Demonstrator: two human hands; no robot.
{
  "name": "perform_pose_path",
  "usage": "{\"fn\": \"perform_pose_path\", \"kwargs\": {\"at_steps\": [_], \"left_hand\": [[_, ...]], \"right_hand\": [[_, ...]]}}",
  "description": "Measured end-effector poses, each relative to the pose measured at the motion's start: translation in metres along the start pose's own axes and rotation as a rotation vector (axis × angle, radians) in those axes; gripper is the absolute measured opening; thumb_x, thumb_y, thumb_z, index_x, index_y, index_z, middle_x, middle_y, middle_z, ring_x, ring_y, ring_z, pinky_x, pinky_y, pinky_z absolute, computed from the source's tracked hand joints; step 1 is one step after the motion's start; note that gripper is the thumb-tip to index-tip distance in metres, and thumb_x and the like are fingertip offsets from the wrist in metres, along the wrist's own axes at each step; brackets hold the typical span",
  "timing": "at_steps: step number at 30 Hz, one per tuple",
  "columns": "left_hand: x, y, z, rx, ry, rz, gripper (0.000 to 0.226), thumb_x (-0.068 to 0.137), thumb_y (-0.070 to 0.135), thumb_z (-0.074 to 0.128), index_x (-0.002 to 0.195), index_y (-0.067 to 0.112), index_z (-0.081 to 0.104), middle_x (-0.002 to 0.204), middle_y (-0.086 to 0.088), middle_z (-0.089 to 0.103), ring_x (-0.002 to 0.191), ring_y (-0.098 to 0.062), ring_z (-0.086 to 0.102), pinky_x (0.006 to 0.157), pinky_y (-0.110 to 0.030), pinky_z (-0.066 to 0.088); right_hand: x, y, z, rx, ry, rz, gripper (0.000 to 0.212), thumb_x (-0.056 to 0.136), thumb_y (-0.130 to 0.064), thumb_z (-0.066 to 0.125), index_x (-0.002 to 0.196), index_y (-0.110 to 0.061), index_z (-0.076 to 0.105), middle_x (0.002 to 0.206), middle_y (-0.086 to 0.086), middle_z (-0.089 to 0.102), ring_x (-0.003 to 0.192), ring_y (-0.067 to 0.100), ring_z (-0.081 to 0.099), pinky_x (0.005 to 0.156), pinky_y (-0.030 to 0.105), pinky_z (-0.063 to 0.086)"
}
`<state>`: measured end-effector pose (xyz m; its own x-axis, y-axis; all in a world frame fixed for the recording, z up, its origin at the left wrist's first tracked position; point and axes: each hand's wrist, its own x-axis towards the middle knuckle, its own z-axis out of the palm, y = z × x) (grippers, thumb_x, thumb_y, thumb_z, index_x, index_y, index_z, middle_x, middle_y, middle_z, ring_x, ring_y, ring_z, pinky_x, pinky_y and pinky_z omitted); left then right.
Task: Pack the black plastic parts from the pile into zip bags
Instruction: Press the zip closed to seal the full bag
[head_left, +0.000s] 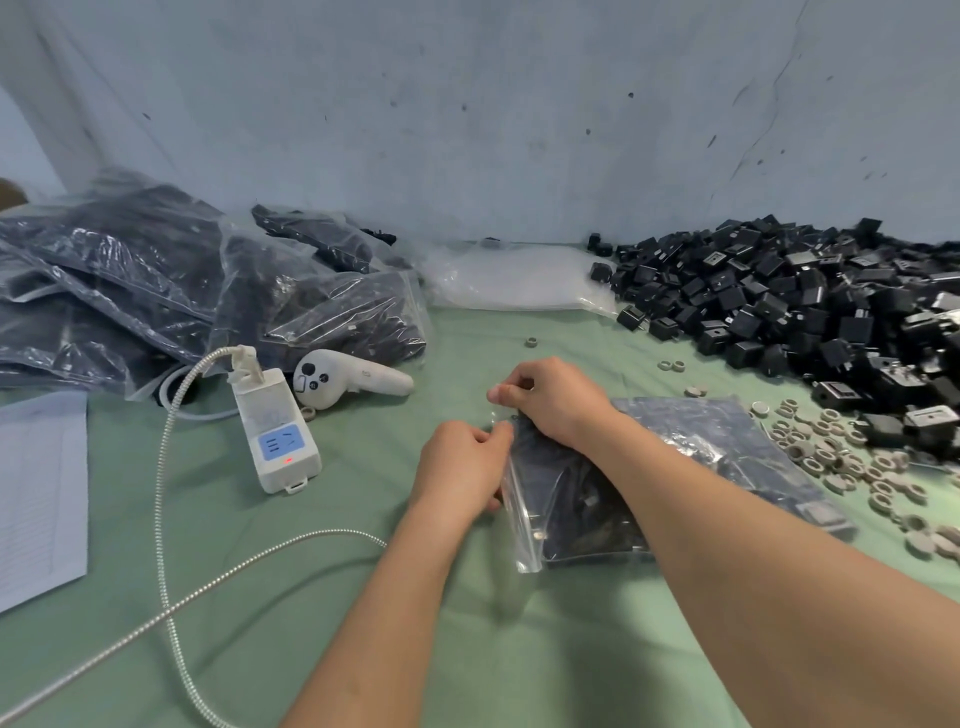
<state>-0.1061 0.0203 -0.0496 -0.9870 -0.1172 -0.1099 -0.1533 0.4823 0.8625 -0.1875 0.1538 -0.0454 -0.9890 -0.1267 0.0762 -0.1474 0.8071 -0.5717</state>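
A clear zip bag (582, 509) filled with black plastic parts lies on the green cloth in the middle. My left hand (462, 467) pinches the bag's zip edge at its near left side. My right hand (550, 397) pinches the same edge a little farther away, and my right forearm lies across the bag. A large pile of loose black plastic parts (779, 301) fills the right side of the table. Several filled zip bags (171, 291) are heaped at the back left.
A stack of clear bags holding nothing (514, 280) lies at the back centre. Grey rings (841, 457) are scattered at the right. A white power strip (272, 426) with a braided cable (161, 519), a white controller (343, 382) and a paper sheet (36, 493) sit at the left.
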Motion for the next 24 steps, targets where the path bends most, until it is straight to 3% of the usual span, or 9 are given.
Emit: {"fn": "perform_pose_path", "kwargs": {"at_steps": [5, 8, 13, 18, 24], "left_hand": [[0.0022, 0.0005, 0.0010, 0.072, 0.037, 0.028, 0.044, 0.093, 0.033, 0.056, 0.054, 0.012, 0.056, 0.060, -0.012, 0.070, 0.051, -0.027, 0.069, 0.063, -0.029, 0.058], [0.0031, 0.0019, 0.0004, 0.100, 0.038, 0.035, 0.047, 0.092, 0.031, 0.056, 0.049, 0.013, 0.050, 0.052, -0.008, 0.063, 0.054, -0.028, 0.069, 0.059, -0.027, 0.053], [0.0032, 0.0049, -0.0010, 0.173, 0.031, 0.065, 0.039, 0.089, 0.028, 0.055, 0.054, 0.013, 0.048, 0.057, -0.013, 0.056, 0.071, -0.038, 0.069, 0.072, -0.044, 0.057], [0.0034, 0.0068, 0.0009, 0.199, 0.025, 0.052, 0.029, 0.083, 0.024, 0.054, 0.055, 0.015, 0.047, 0.055, -0.012, 0.051, 0.065, -0.037, 0.062, 0.068, -0.042, 0.054], [0.0068, 0.0048, 0.0058, 0.144, 0.072, 0.049, 0.041, 0.087, 0.028, 0.054, 0.051, 0.014, 0.042, 0.054, -0.010, 0.049, 0.070, -0.040, 0.067, 0.068, -0.045, 0.058]], "right_hand": [[-0.0007, -0.0006, -0.0005, -0.007, -0.002, 0.007, 0.028, 0.085, -0.064, 0.064, 0.077, -0.038, 0.060, 0.090, -0.013, 0.066, 0.089, 0.014, 0.061, 0.074, 0.032, 0.043], [-0.0017, -0.0012, -0.0010, -0.005, -0.002, 0.003, 0.027, 0.085, -0.063, 0.064, 0.079, -0.037, 0.061, 0.092, -0.011, 0.067, 0.089, 0.015, 0.061, 0.075, 0.033, 0.045], [-0.0028, -0.0020, -0.0014, -0.005, -0.003, 0.006, 0.028, 0.085, -0.063, 0.064, 0.076, -0.038, 0.059, 0.086, -0.014, 0.065, 0.086, 0.014, 0.062, 0.071, 0.032, 0.042], [-0.0022, -0.0022, -0.0004, -0.016, 0.000, 0.013, 0.029, 0.084, -0.065, 0.064, 0.072, -0.038, 0.057, 0.084, -0.015, 0.063, 0.084, 0.013, 0.061, 0.068, 0.031, 0.039], [-0.0009, -0.0007, 0.0002, -0.005, 0.013, 0.008, 0.029, 0.085, -0.064, 0.063, 0.072, -0.038, 0.057, 0.079, -0.017, 0.060, 0.082, 0.014, 0.060, 0.065, 0.031, 0.038]]}}
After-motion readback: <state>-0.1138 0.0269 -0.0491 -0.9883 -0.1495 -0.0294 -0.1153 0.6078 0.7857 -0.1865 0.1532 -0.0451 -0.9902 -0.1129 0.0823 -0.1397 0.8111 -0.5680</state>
